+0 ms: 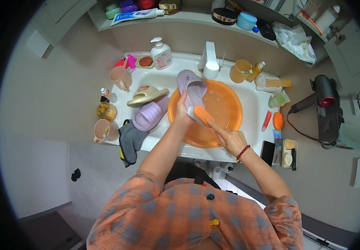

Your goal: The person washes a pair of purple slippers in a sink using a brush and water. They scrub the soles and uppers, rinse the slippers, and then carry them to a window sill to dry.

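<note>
My left hand (pixel 183 111) grips a light purple slipper (pixel 192 84) by its heel end, tilted over an orange plastic basin (pixel 227 112). In my right hand (pixel 231 140) is a scrub brush (pixel 202 115) with an orange back and pale bristles. The bristles rest at the slipper's heel end, close to my left fingers. Shallow water lies in the basin, which sits in a white sink (pixel 252 103). Left of the basin, a second purple slipper (pixel 148 115) lies beside a cream slipper (pixel 147 94) with a decorated strap.
A white faucet (pixel 210 62) rises behind the basin. A pump bottle (pixel 162 54), cups and jars line the sink's rim. A grey cloth (pixel 132 142) hangs over the front left edge, and a phone (pixel 267 153) lies front right. A hair dryer (pixel 322 93) is mounted on the right wall.
</note>
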A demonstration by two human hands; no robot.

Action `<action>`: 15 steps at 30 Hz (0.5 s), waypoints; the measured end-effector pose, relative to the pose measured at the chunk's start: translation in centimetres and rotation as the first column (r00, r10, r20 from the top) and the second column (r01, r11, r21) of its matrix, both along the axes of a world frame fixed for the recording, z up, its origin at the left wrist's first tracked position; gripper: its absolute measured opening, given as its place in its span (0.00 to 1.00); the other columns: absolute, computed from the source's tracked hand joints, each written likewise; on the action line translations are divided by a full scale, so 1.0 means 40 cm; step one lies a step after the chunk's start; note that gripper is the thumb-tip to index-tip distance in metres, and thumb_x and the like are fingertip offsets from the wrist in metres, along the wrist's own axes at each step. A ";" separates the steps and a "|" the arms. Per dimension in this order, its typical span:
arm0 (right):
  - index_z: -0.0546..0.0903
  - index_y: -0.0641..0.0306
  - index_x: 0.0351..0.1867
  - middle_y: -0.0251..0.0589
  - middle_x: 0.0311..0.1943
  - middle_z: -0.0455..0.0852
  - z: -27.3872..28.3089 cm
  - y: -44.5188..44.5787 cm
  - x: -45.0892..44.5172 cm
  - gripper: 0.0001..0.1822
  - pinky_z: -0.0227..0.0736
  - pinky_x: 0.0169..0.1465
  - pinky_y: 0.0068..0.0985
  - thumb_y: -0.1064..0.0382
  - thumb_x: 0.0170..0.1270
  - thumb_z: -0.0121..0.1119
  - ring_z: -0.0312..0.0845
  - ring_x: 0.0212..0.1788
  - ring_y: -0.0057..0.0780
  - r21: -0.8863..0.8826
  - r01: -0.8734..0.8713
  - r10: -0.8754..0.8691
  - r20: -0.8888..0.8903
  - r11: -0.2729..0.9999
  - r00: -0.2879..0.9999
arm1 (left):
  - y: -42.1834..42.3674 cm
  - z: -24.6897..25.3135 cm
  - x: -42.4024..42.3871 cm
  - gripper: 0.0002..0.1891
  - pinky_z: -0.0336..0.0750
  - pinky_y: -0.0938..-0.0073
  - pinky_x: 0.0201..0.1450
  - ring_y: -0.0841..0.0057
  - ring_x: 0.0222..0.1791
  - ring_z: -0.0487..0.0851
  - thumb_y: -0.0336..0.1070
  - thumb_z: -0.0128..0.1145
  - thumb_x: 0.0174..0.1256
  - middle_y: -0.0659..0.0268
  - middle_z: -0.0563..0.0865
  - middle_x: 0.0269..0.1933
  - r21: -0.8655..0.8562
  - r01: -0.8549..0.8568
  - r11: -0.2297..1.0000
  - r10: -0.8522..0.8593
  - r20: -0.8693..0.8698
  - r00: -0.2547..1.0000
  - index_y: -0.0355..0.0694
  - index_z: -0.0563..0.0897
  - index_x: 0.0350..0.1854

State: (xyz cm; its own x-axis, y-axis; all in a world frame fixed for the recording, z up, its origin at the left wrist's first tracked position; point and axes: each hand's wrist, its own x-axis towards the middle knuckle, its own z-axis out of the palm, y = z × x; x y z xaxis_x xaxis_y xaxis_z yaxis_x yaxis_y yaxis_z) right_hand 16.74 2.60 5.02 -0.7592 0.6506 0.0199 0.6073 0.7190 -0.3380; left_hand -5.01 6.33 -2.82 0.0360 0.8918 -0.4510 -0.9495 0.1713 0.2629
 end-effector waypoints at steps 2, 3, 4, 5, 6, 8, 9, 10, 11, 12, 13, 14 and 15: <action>0.62 0.30 0.69 0.44 0.22 0.83 -0.022 0.006 -0.026 0.34 0.76 0.25 0.40 0.65 0.61 0.53 0.81 0.23 0.45 0.083 -0.054 0.065 -0.139 0.995 0.988 | -0.004 -0.016 0.012 0.35 0.76 0.55 0.46 0.61 0.43 0.78 0.67 0.52 0.62 0.58 0.78 0.48 0.011 0.054 0.999 -0.054 0.006 0.999 0.45 0.67 0.62; 0.62 0.30 0.69 0.44 0.22 0.83 -0.018 0.009 -0.065 0.33 0.75 0.25 0.40 0.63 0.62 0.54 0.81 0.23 0.45 0.059 -0.019 0.023 -0.077 0.998 0.997 | -0.009 -0.028 0.016 0.34 0.75 0.55 0.48 0.61 0.44 0.78 0.66 0.51 0.62 0.58 0.78 0.49 -0.004 0.086 0.996 -0.086 0.014 0.996 0.46 0.66 0.62; 0.61 0.30 0.69 0.45 0.21 0.82 -0.001 0.015 -0.105 0.32 0.74 0.25 0.41 0.62 0.64 0.54 0.80 0.22 0.46 0.042 0.019 -0.019 -0.014 0.999 1.000 | -0.012 -0.033 0.022 0.34 0.75 0.55 0.50 0.60 0.45 0.78 0.66 0.50 0.63 0.59 0.78 0.50 -0.015 0.121 0.993 -0.120 0.022 0.992 0.46 0.66 0.63; 0.61 0.31 0.69 0.45 0.21 0.82 0.012 0.024 -0.129 0.32 0.73 0.25 0.41 0.61 0.65 0.54 0.79 0.22 0.47 0.028 0.058 -0.059 0.050 0.998 0.997 | -0.014 -0.025 0.038 0.33 0.75 0.54 0.50 0.60 0.46 0.78 0.65 0.49 0.64 0.59 0.78 0.50 -0.030 0.025 0.999 -0.026 -0.012 1.000 0.46 0.67 0.62; 0.61 0.30 0.69 0.46 0.21 0.82 0.023 0.034 -0.141 0.31 0.73 0.26 0.41 0.61 0.65 0.54 0.79 0.22 0.47 0.034 0.069 -0.070 0.043 0.997 0.997 | -0.014 -0.008 0.061 0.32 0.74 0.54 0.51 0.59 0.47 0.77 0.65 0.49 0.65 0.59 0.77 0.51 -0.039 -0.069 0.997 0.067 -0.047 0.997 0.47 0.67 0.62; 0.61 0.30 0.69 0.46 0.22 0.82 0.036 0.046 -0.153 0.31 0.73 0.26 0.42 0.61 0.66 0.53 0.79 0.22 0.48 0.046 0.087 -0.088 0.028 0.995 0.996 | -0.015 0.001 0.065 0.31 0.74 0.52 0.52 0.58 0.48 0.77 0.64 0.47 0.66 0.59 0.77 0.52 -0.024 -0.137 0.990 0.136 -0.026 0.990 0.47 0.68 0.61; 0.60 0.29 0.69 0.46 0.22 0.82 0.031 0.043 -0.132 0.33 0.73 0.26 0.42 0.62 0.64 0.54 0.79 0.22 0.48 0.028 0.062 -0.061 -0.018 0.998 0.998 | -0.017 -0.011 0.044 0.30 0.73 0.51 0.53 0.57 0.49 0.76 0.64 0.47 0.66 0.59 0.76 0.53 -0.003 -0.114 0.994 0.114 0.029 0.993 0.47 0.68 0.62; 0.59 0.27 0.69 0.46 0.22 0.82 0.022 0.038 -0.086 0.35 0.74 0.25 0.43 0.63 0.63 0.54 0.80 0.22 0.48 0.015 0.034 -0.033 -0.060 0.999 0.998 | -0.015 -0.004 0.033 0.30 0.73 0.51 0.53 0.56 0.50 0.75 0.64 0.46 0.67 0.59 0.76 0.53 0.024 -0.094 0.995 0.091 0.088 0.992 0.46 0.68 0.62; 0.58 0.26 0.69 0.47 0.23 0.82 0.013 0.034 -0.040 0.36 0.74 0.25 0.43 0.64 0.61 0.55 0.81 0.23 0.48 0.003 0.005 -0.004 -0.103 1.000 0.995 | -0.007 0.004 0.027 0.31 0.73 0.50 0.54 0.55 0.52 0.75 0.64 0.47 0.66 0.58 0.76 0.55 0.003 -0.128 0.992 0.127 0.082 0.988 0.46 0.68 0.62; 0.59 0.26 0.69 0.46 0.22 0.82 0.000 0.027 0.005 0.36 0.74 0.25 0.43 0.63 0.61 0.55 0.80 0.22 0.47 -0.005 0.025 -0.025 -0.082 1.000 0.996 | -0.001 0.037 0.022 0.32 0.73 0.49 0.55 0.55 0.53 0.75 0.65 0.47 0.65 0.57 0.75 0.56 -0.019 -0.157 0.987 0.158 0.072 0.985 0.45 0.68 0.62; 0.59 0.25 0.69 0.46 0.22 0.82 -0.009 0.018 0.047 0.36 0.74 0.24 0.42 0.63 0.61 0.55 0.80 0.22 0.47 -0.016 0.044 -0.044 -0.060 0.999 0.997 | -0.003 0.060 0.019 0.33 0.73 0.48 0.55 0.54 0.54 0.74 0.66 0.47 0.65 0.57 0.75 0.57 -0.042 -0.189 0.981 0.191 0.061 0.980 0.44 0.68 0.62; 0.59 0.24 0.69 0.46 0.21 0.82 -0.020 0.014 0.070 0.36 0.74 0.24 0.42 0.63 0.61 0.55 0.80 0.22 0.47 -0.026 0.063 -0.064 -0.037 0.998 0.997 | -0.007 0.068 0.016 0.34 0.73 0.48 0.52 0.53 0.51 0.75 0.65 0.47 0.65 0.55 0.75 0.55 -0.019 -0.178 0.984 0.179 0.065 0.982 0.43 0.68 0.63; 0.59 0.25 0.69 0.46 0.21 0.82 -0.018 0.014 0.065 0.36 0.74 0.24 0.41 0.63 0.61 0.55 0.80 0.22 0.46 -0.016 0.043 -0.043 -0.057 0.999 0.997 | -0.007 0.061 0.016 0.34 0.73 0.49 0.51 0.53 0.49 0.75 0.66 0.47 0.65 0.55 0.76 0.53 -0.023 -0.149 0.989 0.151 0.095 0.984 0.43 0.68 0.62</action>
State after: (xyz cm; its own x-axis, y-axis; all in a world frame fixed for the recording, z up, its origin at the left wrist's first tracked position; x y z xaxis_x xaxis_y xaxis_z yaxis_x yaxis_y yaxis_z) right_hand 19.36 3.16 4.30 -0.7284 0.6831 0.0531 0.6168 0.6875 -0.3833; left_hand -4.37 6.07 -0.40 -0.0540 0.8833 -0.4658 -0.9854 0.0283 0.1680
